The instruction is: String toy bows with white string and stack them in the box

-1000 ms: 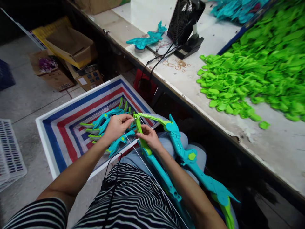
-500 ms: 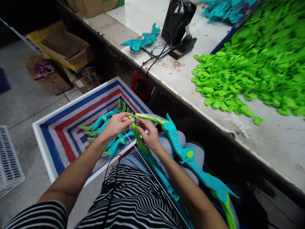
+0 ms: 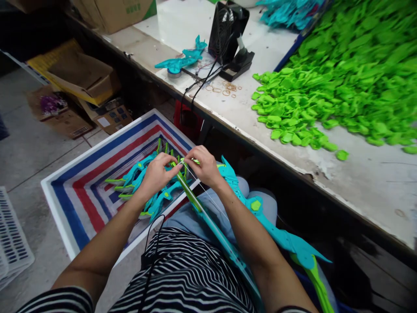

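Observation:
My left hand point(image 3: 159, 174) is closed in a pinch on the green tip of a toy bow point(image 3: 217, 231), whose blue body slants down across my lap. Close beside it, my right hand point(image 3: 204, 166) has its fingertips pressed together on a thin white string point(image 3: 208, 194) at that tip. The string runs down to the right, along the bow. A second blue and green toy bow point(image 3: 272, 225) lies over my legs to the right, its upper end partly hidden behind my right hand.
A striped, white-rimmed tray point(image 3: 83, 184) at left holds several toy bows point(image 3: 140, 174). On the workbench point(image 3: 224, 115) are a black fan point(image 3: 224, 32), rubber bands point(image 3: 230, 88), a blue bow part point(image 3: 182, 60) and a heap of green parts point(image 3: 352, 82). Cardboard boxes point(image 3: 78, 74) stand beyond the tray.
My right hand has risen from below the bow's tip to its upper right side, drawing at the string. My left hand stays at the tip. The view has shifted slightly.

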A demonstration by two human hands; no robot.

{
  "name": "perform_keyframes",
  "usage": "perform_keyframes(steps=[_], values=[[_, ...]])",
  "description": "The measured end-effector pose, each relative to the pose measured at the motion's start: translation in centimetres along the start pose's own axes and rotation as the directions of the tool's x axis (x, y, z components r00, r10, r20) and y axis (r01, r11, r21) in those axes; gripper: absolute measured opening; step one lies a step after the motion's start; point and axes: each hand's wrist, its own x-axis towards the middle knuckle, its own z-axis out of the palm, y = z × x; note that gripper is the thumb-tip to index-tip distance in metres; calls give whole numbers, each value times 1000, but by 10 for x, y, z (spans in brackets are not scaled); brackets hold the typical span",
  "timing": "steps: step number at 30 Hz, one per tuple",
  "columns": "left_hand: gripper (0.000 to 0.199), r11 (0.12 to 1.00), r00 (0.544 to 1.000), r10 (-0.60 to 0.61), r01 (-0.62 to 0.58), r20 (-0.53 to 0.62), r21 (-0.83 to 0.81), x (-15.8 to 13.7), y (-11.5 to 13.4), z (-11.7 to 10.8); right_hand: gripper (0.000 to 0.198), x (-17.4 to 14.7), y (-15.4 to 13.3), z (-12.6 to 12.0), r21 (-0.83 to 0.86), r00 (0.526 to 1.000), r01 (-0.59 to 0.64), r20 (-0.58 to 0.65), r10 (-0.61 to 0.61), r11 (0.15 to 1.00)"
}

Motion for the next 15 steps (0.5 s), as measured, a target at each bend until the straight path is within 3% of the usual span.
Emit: perform_keyframes(steps=[2,4,5,6,7,10,12,15], values=[[7,994,993,109,-109,-33,3,-6,3,7,19,8,18,-16,-27,977,-125,-179,119,992],[10,989,990,142,-141,20,-41,-12,9,13,19,15,26,-32,-4,863,-276,-441,246,961],[9,989,990,132,-129,54,-66,-13,12,16,18,16,23,-37,20,796,-315,-539,276,949],[7,990,991,105,-96,87,-99,-13,15,17,17,16,16,-38,36,762,-314,-587,274,949],[4,988,992,60,-43,109,-148,-11,18,18,17,14,4,-36,35,777,-273,-582,242,961],[20,909,981,-123,172,150,-380,1,25,18,15,-4,-40,-12,-2,927,-39,-373,36,999],[27,849,968,-213,251,134,-466,8,27,15,14,-18,-60,8,-25,951,34,-306,-40,999],[21,935,984,-179,173,9,-309,9,32,6,13,-28,-64,26,0,946,0,-324,0,1000]])
